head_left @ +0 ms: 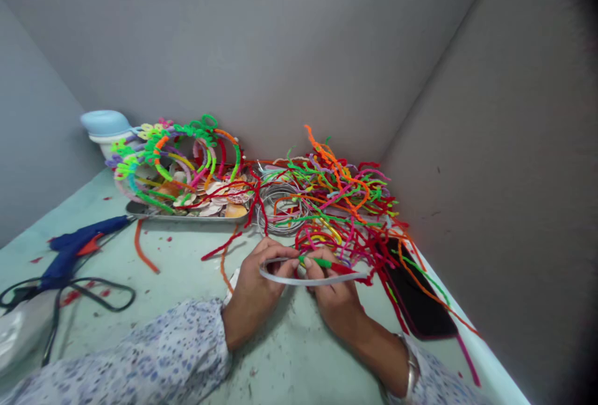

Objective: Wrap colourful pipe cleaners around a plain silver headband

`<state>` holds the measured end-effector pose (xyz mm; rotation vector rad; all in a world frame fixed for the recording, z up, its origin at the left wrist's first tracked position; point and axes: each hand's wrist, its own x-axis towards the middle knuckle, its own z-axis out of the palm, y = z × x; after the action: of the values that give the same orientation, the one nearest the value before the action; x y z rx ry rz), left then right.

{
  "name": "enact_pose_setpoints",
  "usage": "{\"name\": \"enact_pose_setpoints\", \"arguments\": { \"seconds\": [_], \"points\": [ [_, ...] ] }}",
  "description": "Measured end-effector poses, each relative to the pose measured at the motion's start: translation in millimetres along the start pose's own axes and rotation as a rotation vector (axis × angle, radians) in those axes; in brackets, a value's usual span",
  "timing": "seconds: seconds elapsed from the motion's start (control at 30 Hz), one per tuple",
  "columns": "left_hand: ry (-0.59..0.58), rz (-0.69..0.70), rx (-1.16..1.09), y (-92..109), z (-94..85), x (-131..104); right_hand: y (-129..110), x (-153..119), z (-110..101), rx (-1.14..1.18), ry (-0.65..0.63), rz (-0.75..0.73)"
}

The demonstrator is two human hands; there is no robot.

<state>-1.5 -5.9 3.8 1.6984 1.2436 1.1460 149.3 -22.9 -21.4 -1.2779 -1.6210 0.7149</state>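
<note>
A thin grey headband [299,281] curves between my hands above the front of the table. Green and red pipe cleaner [322,263] covers part of its far side. My left hand [261,286] is closed, pinching the band at its left bend with thumb and fingers. My right hand [334,299] is closed too, its thumb and fingertips on the green part of the wrapping. Whether the right fingers also grip a loose end of pipe cleaner is hidden. Just beyond my hands lie bare metal headbands [283,209] in a coiled stack.
Loose coloured pipe cleaners [346,187] are heaped at the back right, partly over a black phone [420,299]. A metal tray [196,219] at the back left holds shells and wrapped headbands [217,149]. Left lies a blue glue gun [70,252] with a looped cord; behind stands a blue-lidded container [106,124].
</note>
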Motion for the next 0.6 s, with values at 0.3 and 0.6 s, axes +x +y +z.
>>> {"name": "enact_pose_setpoints", "arguments": {
  "seconds": [0.3, 0.6],
  "points": [
    [0.009, 0.04, -0.015, 0.6, 0.7, -0.6, 1.6, -0.7, 1.6, 0.053, 0.025, 0.011],
    [-0.03, 0.03, -0.084, 4.8, -1.4, -1.8, 0.3, -4.2, 1.1, 0.026, 0.034, 0.002]
  ]
}}
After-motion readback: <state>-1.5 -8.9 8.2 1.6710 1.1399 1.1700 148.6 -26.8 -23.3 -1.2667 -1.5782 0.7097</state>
